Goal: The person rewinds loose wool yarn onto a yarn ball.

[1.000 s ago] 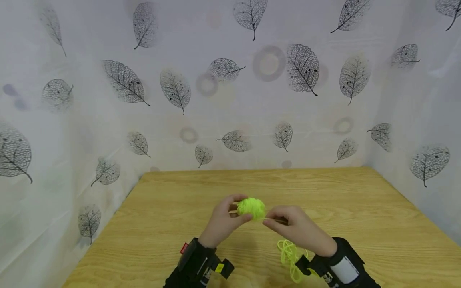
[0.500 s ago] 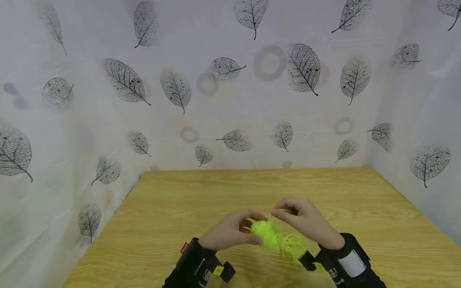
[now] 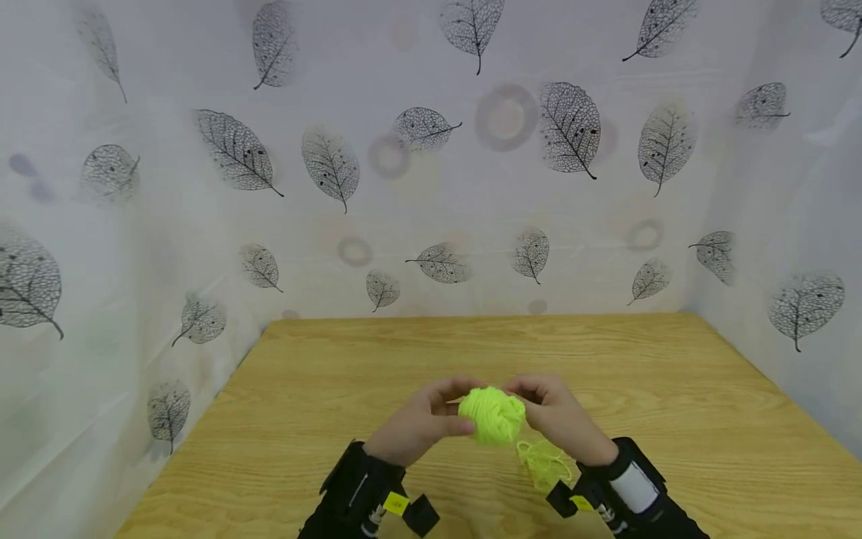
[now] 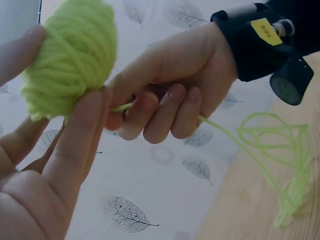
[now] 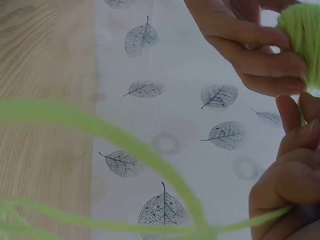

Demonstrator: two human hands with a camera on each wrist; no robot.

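A bright yellow-green ball of yarn is held above the table by my left hand, thumb on the near side and fingers behind. Right beside it, my right hand pinches the yarn strand close to the ball. In the left wrist view the strand runs through the curled right fingers and out to a loose tangle of yarn. The right wrist view shows part of the ball at its edge, with a blurred loop of strand near the camera.
The loose yarn lies on the wooden table, below the right hand. Behind and on both sides hangs a pale curtain printed with leaves. Each wrist wears a black camera strap.
The ball first dropped toward the table and rightward, then rose slightly and turned, showing another side. The right hand lifted away from the ball, then came back against its right side.
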